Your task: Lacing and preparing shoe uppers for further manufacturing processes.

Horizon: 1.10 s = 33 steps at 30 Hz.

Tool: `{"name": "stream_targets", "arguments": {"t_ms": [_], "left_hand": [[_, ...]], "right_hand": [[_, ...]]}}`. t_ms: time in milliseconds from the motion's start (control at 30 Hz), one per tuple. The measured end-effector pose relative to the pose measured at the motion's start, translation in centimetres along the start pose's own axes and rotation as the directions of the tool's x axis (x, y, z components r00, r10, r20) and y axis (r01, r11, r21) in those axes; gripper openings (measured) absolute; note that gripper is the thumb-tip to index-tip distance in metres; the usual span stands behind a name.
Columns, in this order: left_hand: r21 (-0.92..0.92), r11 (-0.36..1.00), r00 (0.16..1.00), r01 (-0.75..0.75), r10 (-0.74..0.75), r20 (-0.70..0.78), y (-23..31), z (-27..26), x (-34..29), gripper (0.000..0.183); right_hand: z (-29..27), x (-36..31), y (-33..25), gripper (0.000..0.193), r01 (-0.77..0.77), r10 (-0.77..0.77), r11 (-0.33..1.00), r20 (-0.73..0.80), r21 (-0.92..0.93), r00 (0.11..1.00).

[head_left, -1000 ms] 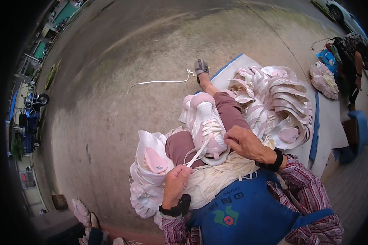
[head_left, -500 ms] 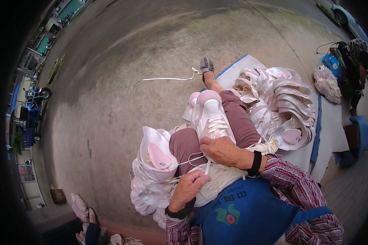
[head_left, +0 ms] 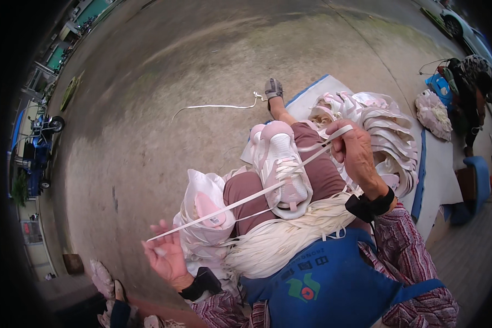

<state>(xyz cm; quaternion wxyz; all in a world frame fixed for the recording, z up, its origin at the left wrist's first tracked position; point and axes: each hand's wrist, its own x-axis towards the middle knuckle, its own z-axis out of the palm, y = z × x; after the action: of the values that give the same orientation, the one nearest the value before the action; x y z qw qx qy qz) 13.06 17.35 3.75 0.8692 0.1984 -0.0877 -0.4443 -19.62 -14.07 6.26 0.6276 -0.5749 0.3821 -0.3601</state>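
A green-emblemed blue apron [head_left: 344, 268] sits at five o'clock, with maroon-striped sleeves [head_left: 407, 251], black wristbands [head_left: 370, 205], mauve trousers [head_left: 247, 190] and a grey shoe [head_left: 273, 87] at twelve.

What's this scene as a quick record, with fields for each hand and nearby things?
Left hand: palm showing by the lace; grip unclear
Right hand: pinching the lace
Shoe: white and pink, on the lap
Lace: runs between both hands, crossing the shoe in view
Loose laces: cream bundle on the lap
Left: shoe pile
Right: shoe stack

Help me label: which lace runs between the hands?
The stretched lace from left hand to right hand; the bundle lies in the lap, another lace on the ground.
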Motion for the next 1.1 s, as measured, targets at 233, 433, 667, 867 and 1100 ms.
{"name": "stream_targets", "arguments": {"t_ms": [233, 433, 667, 867, 1100], "left_hand": [[0.060, 0.981, 0.982, -0.183, 0.185, -0.037, 1.8, 2.3, 0.5, 0.025], [0.777, 0.628, 0.996, 0.049, -0.090, 0.009, -11.1, 9.0, 2.2, 0.031], [0.822, 0.476, 0.824, 0.313, -0.566, 0.014, -15.3, 11.3, 2.9, 0.028], [0.783, 0.526, 0.936, 0.332, -0.285, -0.205, -12.8, 6.8, 2.3, 0.018], [0.847, 0.330, 0.901, 0.416, -0.022, -0.434, -13.1, 6.0, 3.3, 0.034]], "right_hand": [[2.2, -2.0, -3.6, 0.066, -0.060, 0.024, 0.891, 0.086, 0.451, 0.996], [5.7, -5.0, -5.1, 0.075, -0.181, -0.003, 0.920, 0.470, 0.346, 0.882], [5.4, -5.5, -3.6, 0.071, -0.179, 0.070, 0.959, 0.431, 0.218, 0.900], [2.4, -3.4, 1.8, 0.048, -0.293, 0.292, 0.871, 0.064, 0.395, 0.954], [0.9, -4.3, 5.0, 0.029, -0.371, 0.395, 0.857, 0.006, 0.359, 0.919]]}}
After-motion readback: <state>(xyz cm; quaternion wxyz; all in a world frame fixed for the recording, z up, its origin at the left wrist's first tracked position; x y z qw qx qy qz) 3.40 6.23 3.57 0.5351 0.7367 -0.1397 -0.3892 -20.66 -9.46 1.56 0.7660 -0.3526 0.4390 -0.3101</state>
